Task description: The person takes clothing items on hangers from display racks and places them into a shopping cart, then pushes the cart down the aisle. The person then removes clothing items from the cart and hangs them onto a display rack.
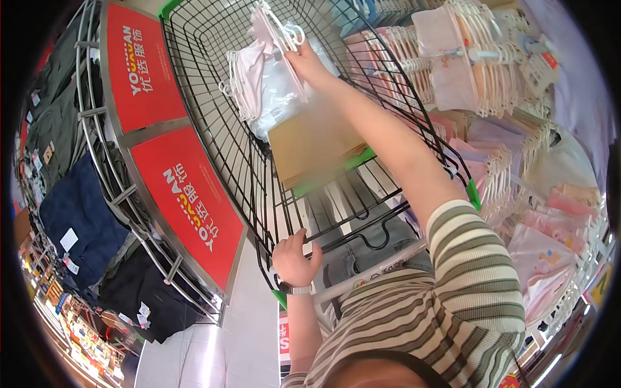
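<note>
My right hand [309, 64] reaches into a black wire shopping cart [217, 129], its fingers closed on white hangers [279, 29] with pale pink garments [251, 64]. Beneath them in the cart lie clear plastic-wrapped items [275, 103] and a brown cardboard piece [314, 145], partly blurred. My left hand [295, 260], with a watch on its wrist, rests at the cart's near end, thumb apart from the curled fingers; whether it grips the wire there is not clear.
Red sign panels [184, 200] line a metal rack rail at the left, with dark trousers [81, 223] beside it. Racks of small pink garments [540, 249] on white hangers stand close on the right. The cart's handle bar [372, 271] crosses before my body.
</note>
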`<act>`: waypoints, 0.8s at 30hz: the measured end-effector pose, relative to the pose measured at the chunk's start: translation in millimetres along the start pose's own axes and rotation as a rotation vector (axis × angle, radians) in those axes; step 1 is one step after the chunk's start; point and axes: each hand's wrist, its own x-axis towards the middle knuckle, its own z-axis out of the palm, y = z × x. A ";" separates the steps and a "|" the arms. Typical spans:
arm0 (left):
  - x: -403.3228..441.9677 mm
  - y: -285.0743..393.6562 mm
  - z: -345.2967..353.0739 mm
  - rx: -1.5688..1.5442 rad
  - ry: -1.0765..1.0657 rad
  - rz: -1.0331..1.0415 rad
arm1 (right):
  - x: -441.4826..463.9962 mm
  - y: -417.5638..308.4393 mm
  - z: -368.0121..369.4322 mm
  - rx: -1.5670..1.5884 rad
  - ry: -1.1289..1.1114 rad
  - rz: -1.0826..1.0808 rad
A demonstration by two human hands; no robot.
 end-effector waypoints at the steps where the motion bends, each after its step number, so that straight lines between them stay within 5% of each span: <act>1: -1.0 0.3 -0.1 -0.001 0.004 0.002 | -6.8 -10.9 -6.2 -0.001 0.005 -0.011; 8: -4.9 -0.5 3.5 -0.024 0.024 -0.009 | -73.1 -159.1 -61.8 -0.151 -0.088 0.184; 13: -7.4 0.1 4.3 -0.017 0.044 -0.001 | -121.7 -207.8 -105.6 -0.353 0.098 -0.398; 16: -10.0 0.3 5.2 -0.012 0.033 -0.007 | -150.6 -231.1 -132.2 -0.590 0.199 -0.509; 24: -12.8 0.4 4.8 0.003 0.029 0.000 | -175.6 -226.8 -200.9 -0.566 0.433 -0.421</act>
